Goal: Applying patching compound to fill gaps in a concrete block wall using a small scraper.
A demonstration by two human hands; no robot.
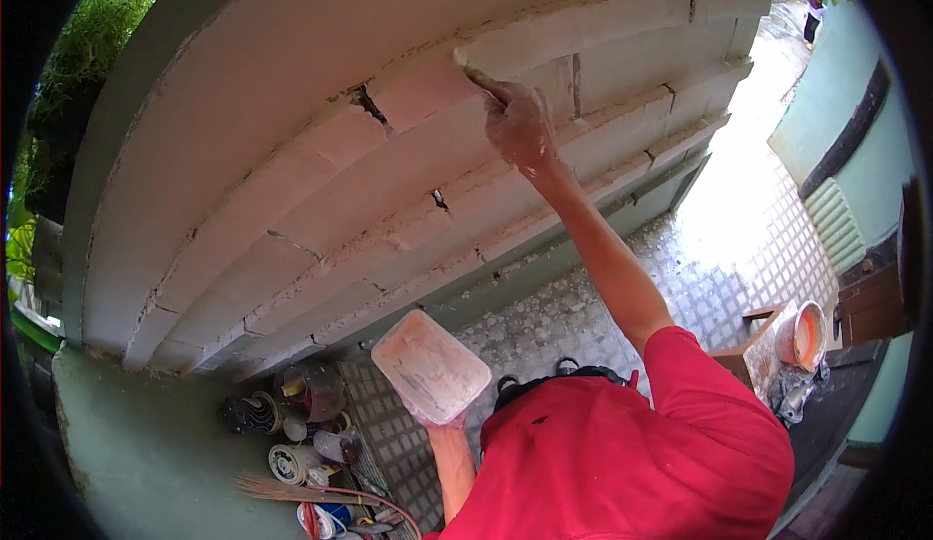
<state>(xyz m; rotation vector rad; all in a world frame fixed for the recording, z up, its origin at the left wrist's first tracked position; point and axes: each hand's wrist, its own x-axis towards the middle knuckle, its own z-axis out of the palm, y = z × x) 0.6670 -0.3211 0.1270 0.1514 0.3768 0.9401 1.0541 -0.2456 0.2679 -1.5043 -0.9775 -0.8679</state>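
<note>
My right arm reaches up to the stepped pale block wall (389, 175). Closed in my right hand (522, 130) is a paintbrush (483, 81), its whitish tip touching the edge of an upper course. White smears mark that hand. Lower down, my left hand (442, 421) holds a rectangular plastic tub (432, 365) from below, its fingers mostly hidden behind it. Pale residue coats the inside of the tub, which is tilted toward me. Dark gaps show in some joints between the blocks.
Buckets and containers (301, 462) crowd the floor at lower left, beside a straw broom (282, 488). A white bucket (803, 336) with orange inside stands on a wooden bench (753, 370) at right. Far off at upper right, a person (813, 20) stands on the path.
</note>
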